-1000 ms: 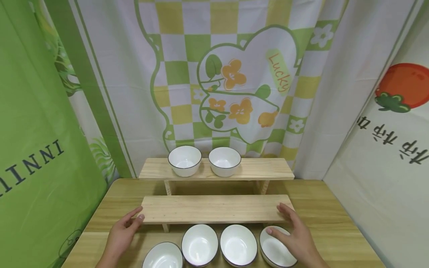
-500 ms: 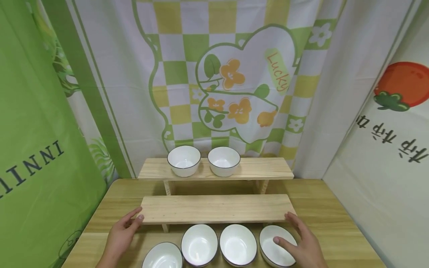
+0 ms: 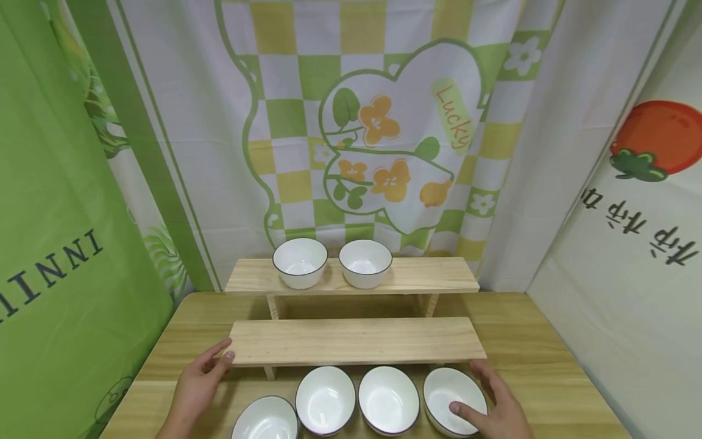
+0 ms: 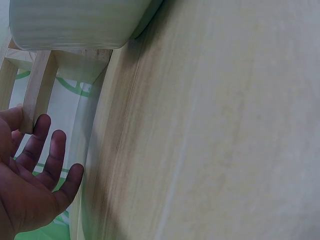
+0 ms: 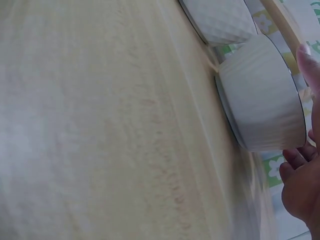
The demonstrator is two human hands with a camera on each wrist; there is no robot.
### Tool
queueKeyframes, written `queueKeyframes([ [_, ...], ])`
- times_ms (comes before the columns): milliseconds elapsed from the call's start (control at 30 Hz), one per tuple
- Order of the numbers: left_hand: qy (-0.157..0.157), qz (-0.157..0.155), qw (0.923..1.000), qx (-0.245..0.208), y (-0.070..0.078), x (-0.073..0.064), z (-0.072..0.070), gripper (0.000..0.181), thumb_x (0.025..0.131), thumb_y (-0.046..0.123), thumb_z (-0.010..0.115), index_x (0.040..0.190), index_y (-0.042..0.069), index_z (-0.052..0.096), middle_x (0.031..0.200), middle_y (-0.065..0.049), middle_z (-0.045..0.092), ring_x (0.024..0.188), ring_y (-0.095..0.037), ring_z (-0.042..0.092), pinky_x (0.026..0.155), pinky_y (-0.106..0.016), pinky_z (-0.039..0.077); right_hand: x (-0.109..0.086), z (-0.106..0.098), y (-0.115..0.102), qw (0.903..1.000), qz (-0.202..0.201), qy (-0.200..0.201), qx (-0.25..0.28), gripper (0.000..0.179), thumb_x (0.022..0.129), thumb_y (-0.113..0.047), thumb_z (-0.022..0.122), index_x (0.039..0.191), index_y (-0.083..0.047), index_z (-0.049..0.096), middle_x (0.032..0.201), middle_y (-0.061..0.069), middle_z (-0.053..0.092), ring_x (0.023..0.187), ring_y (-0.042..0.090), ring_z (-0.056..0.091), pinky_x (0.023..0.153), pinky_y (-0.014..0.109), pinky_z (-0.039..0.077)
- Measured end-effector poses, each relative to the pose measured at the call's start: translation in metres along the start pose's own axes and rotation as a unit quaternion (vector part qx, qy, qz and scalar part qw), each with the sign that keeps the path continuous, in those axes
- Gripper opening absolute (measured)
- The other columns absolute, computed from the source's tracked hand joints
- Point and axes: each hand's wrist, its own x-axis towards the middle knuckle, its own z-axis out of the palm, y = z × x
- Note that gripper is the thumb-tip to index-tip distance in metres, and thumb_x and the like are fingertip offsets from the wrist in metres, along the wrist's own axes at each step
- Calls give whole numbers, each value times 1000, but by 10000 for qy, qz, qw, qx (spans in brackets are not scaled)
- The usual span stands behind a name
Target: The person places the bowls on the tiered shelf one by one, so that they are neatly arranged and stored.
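Two light wooden step shelves stand one behind the other. My left hand [image 3: 198, 385] pinches the left end of the lower shelf [image 3: 351, 341] between thumb and fingers; the left wrist view shows the board's end at the fingertips. My right hand [image 3: 500, 399] is at the rightmost white bowl [image 3: 446, 393], thumb over its inside and fingers along its outer right side. In the right wrist view that bowl [image 5: 262, 100] lies between thumb and fingers, which look loosely spread; firm contact cannot be told.
Left of it, in front of the lower shelf, are more white bowls: one in the middle [image 3: 389, 399], another [image 3: 326, 399], and one nearer me [image 3: 267, 421]. Two bowls [image 3: 300, 262] sit on the upper shelf [image 3: 428, 274]. A patterned curtain [image 3: 296, 122] hangs behind the table [image 3: 540, 360].
My right hand has moved from the lower shelf's right end, first rightward, then down beside the rightmost bowl. My left hand stays at the shelf's left end. The bowls have not moved.
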Motion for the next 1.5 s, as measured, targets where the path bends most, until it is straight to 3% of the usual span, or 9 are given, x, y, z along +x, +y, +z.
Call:
queueKeyframes([
  [133,2,-5,10000,34,-1,0,0,58,101,51,65,146,15,61,108,-12,78,96,-24,74,74,-30,49,0,0,2,9988,299,-371,-129,108,75,-39,95,156,1,35,153,29,46,141,46,44,110,26,37],
  [233,-13,-22,10000,66,-1,0,1,59,101,53,64,146,16,60,109,-12,77,96,-24,74,75,-31,49,-1,0,3,9953,579,-696,-341,116,74,-44,94,160,-1,29,157,30,41,143,49,41,114,54,34],
  [433,-56,-41,10000,71,1,2,0,59,101,53,64,147,17,59,112,-12,77,98,-25,73,75,-32,49,-6,5,4,9922,762,-910,-370,134,65,-43,99,163,1,19,159,38,30,142,59,34,112,68,32],
  [700,-6,-66,10000,35,2,0,0,59,101,53,64,146,15,61,109,-13,77,96,-24,74,73,-31,49,-5,4,10,9926,379,-1104,-345,139,61,-35,102,162,4,15,158,41,27,142,62,30,111,70,29],
  [833,-10,-59,10000,12,1,0,0,59,101,53,64,146,15,61,109,-13,77,95,-24,74,72,-31,50,-5,5,14,9941,-169,-906,-571,137,59,-34,103,159,9,20,153,43,34,137,63,37,107,70,34],
  [1000,-6,-64,10000,20,0,0,0,59,101,52,64,146,15,61,108,-12,77,95,-23,73,75,-31,50,-6,8,20,9912,-841,-497,-895,136,53,-34,106,153,15,29,144,42,46,128,58,50,100,58,46],
  [1133,-2,-80,10000,-21,0,-1,0,59,101,52,65,146,15,61,108,-12,77,95,-23,73,76,-31,50,-7,8,19,9934,-673,-495,-784,135,54,-35,105,154,12,30,144,39,48,129,55,51,100,51,46],
  [1333,-12,-68,10000,-44,0,-1,0,59,101,52,64,146,15,60,110,-13,77,96,-24,74,75,-30,50,-10,8,15,9974,-210,-546,-412,134,55,-33,105,155,12,28,145,36,50,130,47,52,100,29,45],
  [1500,-17,-84,10000,-35,-1,0,0,60,100,54,64,146,16,60,109,-13,77,96,-24,74,74,-30,50,-16,4,6,9972,228,-577,-416,131,58,-32,104,157,6,28,145,35,51,130,45,53,101,37,46],
])
